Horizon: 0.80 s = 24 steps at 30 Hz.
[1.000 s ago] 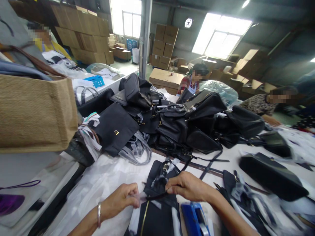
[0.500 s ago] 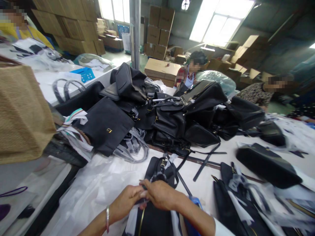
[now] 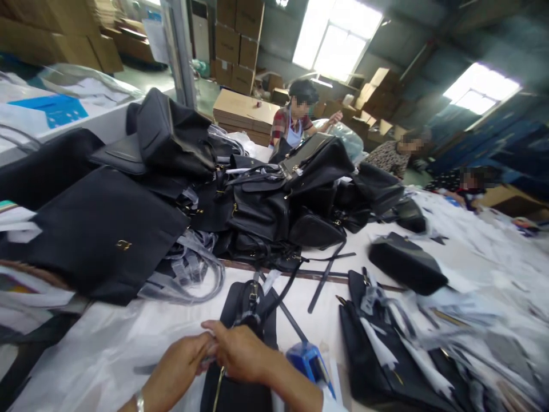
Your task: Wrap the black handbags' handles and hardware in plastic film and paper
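Left hand [image 3: 182,363], right hand [image 3: 242,352]: fingers curled, meeting; grip contents unclear | over black bag [image 3: 246,396] | toward desk's [image 3: 319,332] near edge

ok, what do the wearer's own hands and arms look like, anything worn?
Both hands, left and right, are ungloved. Left wrist: silvery bangle. Right arm: forearm bare up to a pale sleeve at the frame's bottom edge.
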Each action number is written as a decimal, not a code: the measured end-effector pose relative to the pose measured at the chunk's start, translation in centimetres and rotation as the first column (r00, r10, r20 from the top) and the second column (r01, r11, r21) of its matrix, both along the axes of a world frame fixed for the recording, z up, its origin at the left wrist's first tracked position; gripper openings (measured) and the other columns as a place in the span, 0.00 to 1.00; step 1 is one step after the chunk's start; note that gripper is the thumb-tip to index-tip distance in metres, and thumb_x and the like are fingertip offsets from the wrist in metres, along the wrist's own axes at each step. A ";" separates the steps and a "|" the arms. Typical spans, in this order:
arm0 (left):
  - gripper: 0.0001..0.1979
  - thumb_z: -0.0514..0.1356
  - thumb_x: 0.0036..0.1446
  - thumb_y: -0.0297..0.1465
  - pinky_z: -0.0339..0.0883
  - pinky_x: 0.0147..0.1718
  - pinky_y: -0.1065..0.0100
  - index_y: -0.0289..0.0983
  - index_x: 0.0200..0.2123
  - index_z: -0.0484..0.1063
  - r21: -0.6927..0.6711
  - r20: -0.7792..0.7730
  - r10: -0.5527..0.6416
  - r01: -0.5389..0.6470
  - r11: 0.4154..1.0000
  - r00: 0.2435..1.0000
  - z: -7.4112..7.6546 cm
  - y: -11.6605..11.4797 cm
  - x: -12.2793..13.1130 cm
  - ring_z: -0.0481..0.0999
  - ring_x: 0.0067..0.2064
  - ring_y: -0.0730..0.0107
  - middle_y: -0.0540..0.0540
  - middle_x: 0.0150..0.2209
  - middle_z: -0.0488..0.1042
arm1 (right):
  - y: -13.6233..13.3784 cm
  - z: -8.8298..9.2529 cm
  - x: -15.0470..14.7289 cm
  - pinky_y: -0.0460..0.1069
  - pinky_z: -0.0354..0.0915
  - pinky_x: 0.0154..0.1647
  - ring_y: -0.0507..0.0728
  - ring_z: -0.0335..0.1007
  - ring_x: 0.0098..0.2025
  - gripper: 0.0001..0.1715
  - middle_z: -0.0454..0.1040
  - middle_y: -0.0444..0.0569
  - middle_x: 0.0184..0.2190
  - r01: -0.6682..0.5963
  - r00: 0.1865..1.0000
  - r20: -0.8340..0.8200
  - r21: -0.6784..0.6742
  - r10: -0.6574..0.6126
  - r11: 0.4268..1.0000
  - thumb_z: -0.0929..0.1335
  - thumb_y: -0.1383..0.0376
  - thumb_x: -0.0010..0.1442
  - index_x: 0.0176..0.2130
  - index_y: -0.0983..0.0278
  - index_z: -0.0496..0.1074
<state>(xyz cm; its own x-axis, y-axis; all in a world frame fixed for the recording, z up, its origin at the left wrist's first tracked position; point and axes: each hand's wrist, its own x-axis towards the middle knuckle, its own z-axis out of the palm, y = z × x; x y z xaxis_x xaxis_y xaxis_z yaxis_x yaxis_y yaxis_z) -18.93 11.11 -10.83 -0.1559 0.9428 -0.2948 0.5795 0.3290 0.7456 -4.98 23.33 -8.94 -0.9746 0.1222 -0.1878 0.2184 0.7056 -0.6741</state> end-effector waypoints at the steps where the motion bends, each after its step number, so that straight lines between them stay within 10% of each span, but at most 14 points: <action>1: 0.18 0.45 0.62 0.33 0.62 0.28 0.73 0.41 0.27 0.71 -0.004 -0.034 -0.028 0.028 1.000 0.999 -0.2 0.4 -0.6 0.73 0.27 0.69 0.51 0.24 0.76 | 0.4 -0.4 -0.2 0.45 0.62 0.34 0.56 0.74 0.36 0.38 0.78 0.47 0.36 0.012 1.000 -0.013 -0.010 -0.013 1.000 0.64 0.67 0.56 0.63 0.62 0.48; 4: 0.16 0.45 0.60 0.29 0.64 0.34 0.70 0.41 0.33 0.72 0.056 -0.294 -0.031 0.049 0.997 0.955 -0.4 2.0 -4.5 0.76 0.33 0.65 0.48 0.29 0.78 | 3.9 -1.7 1.1 0.45 0.62 0.44 0.55 0.72 0.44 0.25 0.76 0.46 0.41 0.288 0.957 -0.033 -0.037 -0.289 0.957 0.64 0.60 0.61 0.57 0.58 0.59; 7: 0.15 0.45 0.60 0.28 0.64 0.35 0.63 0.37 0.37 0.72 0.118 -0.595 0.077 -0.008 0.993 0.800 -1.3 4.6 -8.7 0.76 0.35 0.56 0.41 0.32 0.77 | 9.7 -3.4 4.5 0.47 0.60 0.48 0.55 0.70 0.46 0.16 0.75 0.50 0.43 0.771 0.622 0.082 0.111 -0.779 0.627 0.57 0.57 0.65 0.47 0.61 0.66; 9: 0.17 0.42 0.62 0.31 0.62 0.28 0.63 0.35 0.38 0.70 0.101 -0.682 0.194 -0.173 0.980 0.705 -2.8 6.7 -9.6 0.76 0.31 0.54 0.39 0.29 0.77 | 13.0 -4.7 6.6 0.52 0.61 0.47 0.60 0.70 0.46 0.21 0.74 0.57 0.41 0.878 0.410 0.132 0.209 -0.902 0.430 0.54 0.55 0.66 0.44 0.66 0.66; 12: 0.18 0.40 0.64 0.32 0.56 0.21 0.67 0.33 0.41 0.68 0.068 -0.709 0.268 -0.315 0.947 0.653 -6.2 9.0 -7.4 0.74 0.24 0.57 0.41 0.23 0.75 | 15.4 -7.0 7.9 0.56 0.63 0.42 0.65 0.70 0.44 0.22 0.73 0.61 0.36 0.918 0.294 0.177 0.222 -0.939 0.329 0.60 0.52 0.61 0.40 0.68 0.66; 17: 0.14 0.44 0.60 0.21 0.63 0.33 0.61 0.31 0.37 0.69 0.076 -0.711 0.019 0.050 0.996 0.703 -10.2 9.8 -4.0 0.75 0.31 0.58 0.36 0.31 0.75 | 14.9 -8.6 7.2 0.54 0.65 0.39 0.61 0.71 0.39 0.13 0.72 0.53 0.31 0.956 0.288 0.179 -0.001 -0.941 0.292 0.65 0.57 0.55 0.33 0.65 0.66; 22: 0.12 0.46 0.61 0.22 0.62 0.38 0.60 0.33 0.39 0.68 0.038 -0.684 -0.137 0.222 0.974 0.717 -10.1 10.0 -7.4 0.73 0.37 0.59 0.39 0.34 0.73 | 16.1 -4.6 10.5 0.53 0.68 0.39 0.54 0.68 0.34 0.18 0.68 0.45 0.31 0.888 0.327 0.118 -0.377 -0.938 0.263 0.60 0.51 0.56 0.39 0.61 0.64; 24: 0.10 0.47 0.62 0.24 0.61 0.40 0.61 0.34 0.38 0.68 0.034 -0.665 -0.195 0.290 0.957 0.721 -10.1 9.8 -8.5 0.72 0.38 0.60 0.40 0.35 0.73 | 17.5 -1.7 13.1 0.55 0.67 0.39 0.53 0.66 0.31 0.16 0.65 0.44 0.29 0.679 0.205 0.038 -0.725 -0.978 0.114 0.66 0.53 0.53 0.38 0.60 0.68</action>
<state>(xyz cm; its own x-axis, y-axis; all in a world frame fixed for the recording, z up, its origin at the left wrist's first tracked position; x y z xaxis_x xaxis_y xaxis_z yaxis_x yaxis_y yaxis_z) -27.43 20.93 -20.97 -0.0250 0.9961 -0.0845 0.9826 0.0400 0.1815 8.10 40.83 -10.65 -0.2497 0.9342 -0.2546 0.0485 -0.2506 -0.9669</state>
